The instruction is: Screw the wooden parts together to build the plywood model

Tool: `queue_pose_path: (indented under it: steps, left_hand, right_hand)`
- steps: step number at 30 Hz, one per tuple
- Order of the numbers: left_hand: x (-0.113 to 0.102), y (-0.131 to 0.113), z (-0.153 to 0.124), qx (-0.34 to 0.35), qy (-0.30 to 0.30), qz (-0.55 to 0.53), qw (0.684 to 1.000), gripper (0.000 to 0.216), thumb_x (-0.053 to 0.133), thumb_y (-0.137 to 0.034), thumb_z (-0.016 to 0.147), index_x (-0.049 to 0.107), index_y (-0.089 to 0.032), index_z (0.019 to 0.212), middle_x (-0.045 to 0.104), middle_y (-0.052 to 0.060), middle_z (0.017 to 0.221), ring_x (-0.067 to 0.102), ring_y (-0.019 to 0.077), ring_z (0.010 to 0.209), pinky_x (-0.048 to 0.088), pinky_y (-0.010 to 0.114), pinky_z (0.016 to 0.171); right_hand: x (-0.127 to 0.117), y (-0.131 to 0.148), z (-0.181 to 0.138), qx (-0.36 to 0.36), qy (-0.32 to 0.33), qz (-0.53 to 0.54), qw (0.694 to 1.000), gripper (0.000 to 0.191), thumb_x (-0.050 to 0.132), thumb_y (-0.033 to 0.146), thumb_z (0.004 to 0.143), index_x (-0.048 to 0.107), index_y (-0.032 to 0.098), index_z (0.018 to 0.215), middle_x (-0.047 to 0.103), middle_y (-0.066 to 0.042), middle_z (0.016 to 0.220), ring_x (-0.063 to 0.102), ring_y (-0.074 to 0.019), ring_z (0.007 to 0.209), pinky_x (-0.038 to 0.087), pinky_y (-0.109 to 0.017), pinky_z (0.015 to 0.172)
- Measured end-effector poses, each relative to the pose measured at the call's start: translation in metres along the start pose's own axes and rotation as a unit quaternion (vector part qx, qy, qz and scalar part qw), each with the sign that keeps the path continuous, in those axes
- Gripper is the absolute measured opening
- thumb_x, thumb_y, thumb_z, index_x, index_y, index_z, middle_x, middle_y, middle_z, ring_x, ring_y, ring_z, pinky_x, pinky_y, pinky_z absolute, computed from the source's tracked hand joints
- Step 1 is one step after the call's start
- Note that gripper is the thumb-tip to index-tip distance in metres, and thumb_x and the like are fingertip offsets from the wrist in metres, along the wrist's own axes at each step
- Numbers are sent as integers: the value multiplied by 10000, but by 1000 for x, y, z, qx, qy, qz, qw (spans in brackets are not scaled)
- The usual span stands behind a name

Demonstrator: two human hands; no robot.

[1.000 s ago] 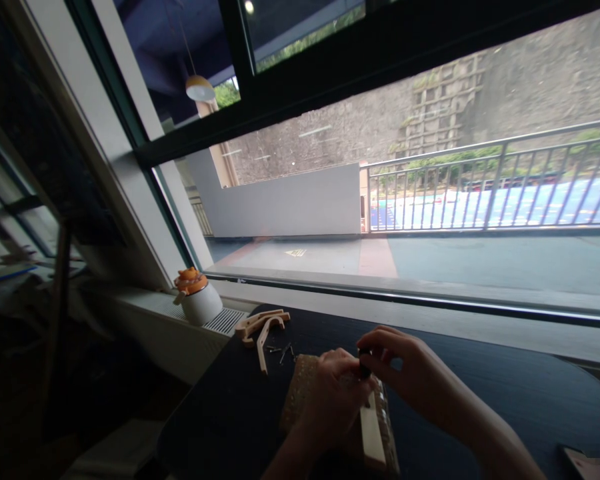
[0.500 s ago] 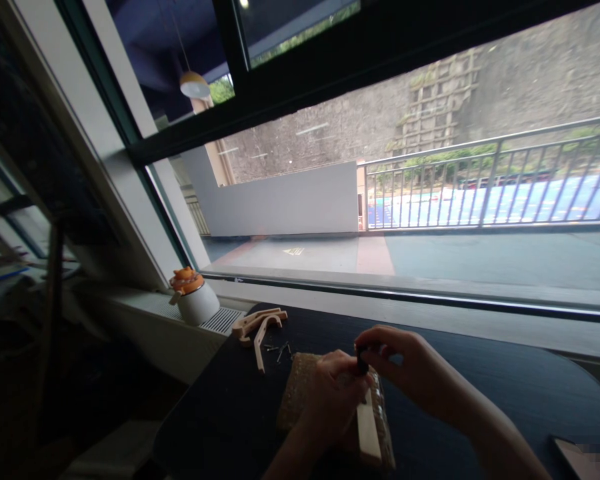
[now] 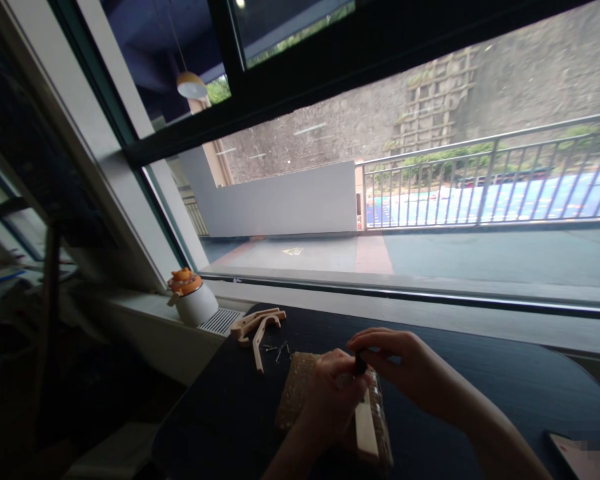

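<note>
My left hand [image 3: 333, 383] is closed around the far end of a pale wooden strip [image 3: 367, 430], which lies on a brown block in clear wrapping [image 3: 296, 383]. Just above the strip, my right hand [image 3: 397, 357] pinches a small black knob-like piece [image 3: 361, 363] between thumb and fingers. The left fingertips sit close against that piece, and its lower end is hidden by them. What the black piece belongs to, I cannot make out.
Curved wooden parts [image 3: 260, 327] and several screws [image 3: 281, 350] lie on the dark table [image 3: 220, 407], left of the block. A white jar with an orange lid [image 3: 196, 303] stands on the ledge by the window. A phone [image 3: 575, 453] rests at the lower right.
My right fingers have shifted slightly left and stretch further over the top of the black piece. My left hand keeps its place on the wooden strip.
</note>
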State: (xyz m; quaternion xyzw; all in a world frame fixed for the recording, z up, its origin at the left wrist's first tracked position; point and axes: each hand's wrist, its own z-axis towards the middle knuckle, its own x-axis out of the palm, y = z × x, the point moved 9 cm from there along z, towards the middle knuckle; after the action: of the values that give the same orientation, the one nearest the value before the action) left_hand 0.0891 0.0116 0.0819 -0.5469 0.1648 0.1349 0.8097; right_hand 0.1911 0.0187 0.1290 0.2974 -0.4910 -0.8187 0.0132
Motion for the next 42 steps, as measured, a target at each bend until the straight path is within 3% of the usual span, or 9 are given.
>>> queue_pose_path:
  steps: [12, 16, 20, 26, 35, 38, 42]
  left_hand:
    - [1, 8, -2, -10, -6, -5, 1000, 92, 590, -95, 720, 622, -146, 650, 603, 10, 741, 553, 142, 740, 404, 238, 711]
    - [2, 5, -2, -2, 5, -6, 1000, 108, 586, -98, 731, 635, -150, 650, 600, 7, 729, 554, 135, 729, 407, 231, 709]
    - [5, 5, -2, 7, 17, -18, 1000, 111, 579, -120, 759, 674, -167, 725, 626, 7, 779, 569, 135, 769, 411, 225, 751]
    - [4, 7, -4, -10, 11, -8, 1000, 102, 594, -177, 767, 646, -150, 684, 610, 14, 774, 567, 139, 762, 414, 222, 728]
    - [-1, 4, -3, -10, -8, 18, 1000, 113, 562, -124, 746, 602, -150, 644, 583, 0, 720, 543, 126, 702, 397, 218, 673]
    - [1, 4, -4, -6, -4, 17, 1000, 121, 548, -103, 743, 623, -154, 662, 584, 1, 717, 541, 126, 702, 398, 216, 676]
    - [5, 2, -5, 0, 7, 28, 1000, 114, 561, -124, 756, 652, -169, 704, 613, 7, 762, 566, 144, 769, 409, 226, 737]
  right_hand:
    - [2, -2, 4, -2, -23, -37, 999, 160, 555, 175, 821, 683, 213, 908, 673, -26, 950, 618, -161, 787, 482, -253, 692]
    - [0, 0, 1, 5, 2, -24, 1000, 214, 539, 169, 826, 687, 230, 968, 664, -24, 1050, 624, -168, 855, 489, -255, 733]
    - [-3, -4, -1, 33, 20, 1, 999, 220, 528, 193, 838, 687, 220, 988, 693, -19, 972, 633, -177, 859, 496, -271, 756]
    - [0, -9, -1, 54, 27, 11, 998, 223, 557, 229, 822, 685, 216, 1004, 702, -17, 935, 638, -179, 800, 508, -280, 719]
    - [0, -8, 3, 34, -28, -30, 999, 205, 573, 175, 764, 676, 192, 940, 694, -23, 826, 624, -161, 700, 496, -256, 641]
    - [-1, -3, 1, 21, -26, -44, 998, 247, 560, 156, 766, 667, 203, 984, 687, -33, 911, 622, -157, 723, 499, -253, 658]
    - [-3, 7, -2, -11, 10, -2, 1000, 246, 525, 162, 821, 690, 209, 997, 666, -51, 1055, 624, -183, 897, 500, -265, 768]
